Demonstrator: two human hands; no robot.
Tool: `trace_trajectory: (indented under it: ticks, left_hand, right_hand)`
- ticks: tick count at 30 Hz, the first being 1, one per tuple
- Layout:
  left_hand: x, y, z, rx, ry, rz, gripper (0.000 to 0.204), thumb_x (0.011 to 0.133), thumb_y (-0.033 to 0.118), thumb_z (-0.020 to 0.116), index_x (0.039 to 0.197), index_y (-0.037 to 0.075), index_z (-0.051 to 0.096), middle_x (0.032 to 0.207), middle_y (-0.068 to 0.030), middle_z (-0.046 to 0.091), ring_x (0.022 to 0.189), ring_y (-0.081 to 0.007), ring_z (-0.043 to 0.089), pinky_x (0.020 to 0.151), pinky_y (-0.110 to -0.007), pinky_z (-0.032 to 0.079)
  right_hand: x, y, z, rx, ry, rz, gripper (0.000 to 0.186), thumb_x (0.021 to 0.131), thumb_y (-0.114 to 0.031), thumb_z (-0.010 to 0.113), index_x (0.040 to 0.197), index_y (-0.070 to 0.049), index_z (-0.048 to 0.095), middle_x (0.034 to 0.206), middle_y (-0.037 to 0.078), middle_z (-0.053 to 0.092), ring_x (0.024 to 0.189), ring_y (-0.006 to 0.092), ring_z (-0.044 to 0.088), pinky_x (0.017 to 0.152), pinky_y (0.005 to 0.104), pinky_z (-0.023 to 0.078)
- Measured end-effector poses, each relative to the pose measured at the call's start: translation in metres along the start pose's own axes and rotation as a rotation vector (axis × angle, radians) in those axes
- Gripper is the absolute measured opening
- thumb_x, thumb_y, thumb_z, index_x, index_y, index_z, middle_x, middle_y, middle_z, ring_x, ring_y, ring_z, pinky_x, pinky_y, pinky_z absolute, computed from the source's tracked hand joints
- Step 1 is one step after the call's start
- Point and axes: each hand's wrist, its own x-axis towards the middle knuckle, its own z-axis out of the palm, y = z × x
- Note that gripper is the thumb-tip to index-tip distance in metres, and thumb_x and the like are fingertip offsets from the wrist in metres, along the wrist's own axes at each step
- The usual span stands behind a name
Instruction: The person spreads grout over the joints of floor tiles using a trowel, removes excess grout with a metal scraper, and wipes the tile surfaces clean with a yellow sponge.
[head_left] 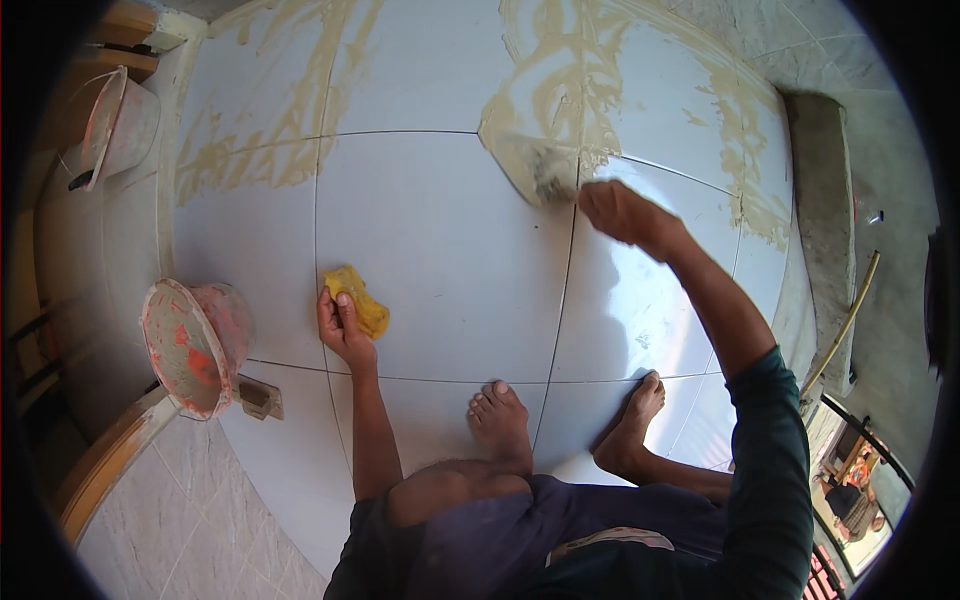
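Note:
My left hand (pixel 345 332) is closed around a yellow sponge (pixel 369 314), low over the white floor tiles (pixel 440 230). Further ahead, my right hand (pixel 628 216) is wrapped round the handle end of a scraper (pixel 552 178). Motion blurs its flat grey blade, so its exact shape is unclear. The blade is at the near edge of a wet patch of beige grout (pixel 555 105), which covers a tile joint in swirls. Grout has also been smeared over the joints at the far left and far right.
A paint-stained bucket (pixel 185 345) stands at the left, beside a small metal piece (pixel 262 398). Another bucket (pixel 120 130) is at the far left. On the right are a raised concrete ledge (pixel 820 200) and a leaning stick (pixel 845 320). My bare feet (pixel 499 425) rest on the tiles.

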Motion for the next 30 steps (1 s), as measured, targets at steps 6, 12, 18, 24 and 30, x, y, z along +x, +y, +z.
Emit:
trace_trajectory:
  ticks: [6, 12, 18, 24, 30]
  left_hand:
    - [0.002, -0.008, -0.004, 0.046, -0.086, 0.085, 0.036, 0.105, 0.013, 0.050, 0.132, -0.010, 0.048, 0.113, -0.0153, 0.064, 0.101, -0.0170, 0.062, 0.090, -0.031, 0.049]
    - [0.004, 0.002, 0.007, 0.028, -0.110, 0.065, 0.037, 0.105, 0.014, 0.049, 0.133, -0.010, 0.048, 0.114, -0.0162, 0.064, 0.101, -0.0184, 0.062, 0.091, -0.031, 0.049]
    - [-0.003, 0.002, -0.003, 0.085, -0.119, 0.054, 0.039, 0.103, 0.019, 0.052, 0.128, -0.010, 0.051, 0.110, -0.0133, 0.063, 0.098, -0.0182, 0.061, 0.089, -0.031, 0.049]
    - [-0.012, -0.006, 0.003, 0.251, -0.011, 0.194, 0.043, 0.102, 0.031, 0.054, 0.118, -0.010, 0.056, 0.100, -0.0132, 0.065, 0.086, -0.0183, 0.063, 0.075, -0.031, 0.052]
    - [-0.010, -0.005, 0.001, 0.199, -0.112, 0.155, 0.044, 0.103, 0.028, 0.052, 0.124, -0.010, 0.053, 0.103, -0.0172, 0.066, 0.089, -0.0204, 0.065, 0.079, -0.034, 0.053]
  right_hand:
    - [0.011, 0.055, -0.044, 1.963, -0.710, 1.290, 0.031, 0.099, -0.033, 0.043, 0.087, -0.006, 0.054, 0.071, 0.003, 0.048, 0.058, 0.0135, 0.050, 0.051, 0.0323, 0.045]
    - [0.054, 0.131, 0.102, 1.731, -0.436, 1.579, 0.037, 0.097, -0.039, 0.046, 0.087, -0.004, 0.056, 0.064, 0.003, 0.049, 0.052, 0.0144, 0.049, 0.046, 0.0332, 0.043]
    - [0.092, 0.170, 0.117, 1.795, -0.522, 1.353, 0.031, 0.094, -0.038, 0.051, 0.091, -0.008, 0.059, 0.071, 0.001, 0.051, 0.056, 0.0121, 0.048, 0.047, 0.0307, 0.041]
    - [0.060, 0.163, 0.068, 1.703, -0.437, 1.117, 0.029, 0.094, -0.032, 0.053, 0.108, -0.009, 0.062, 0.081, 0.000, 0.056, 0.064, 0.0104, 0.052, 0.050, 0.0290, 0.045]
    - [0.084, 0.240, 0.166, 1.547, -0.783, 1.401, 0.032, 0.094, -0.038, 0.048, 0.079, -0.011, 0.051, 0.064, -0.001, 0.046, 0.052, 0.0128, 0.045, 0.045, 0.0327, 0.041]
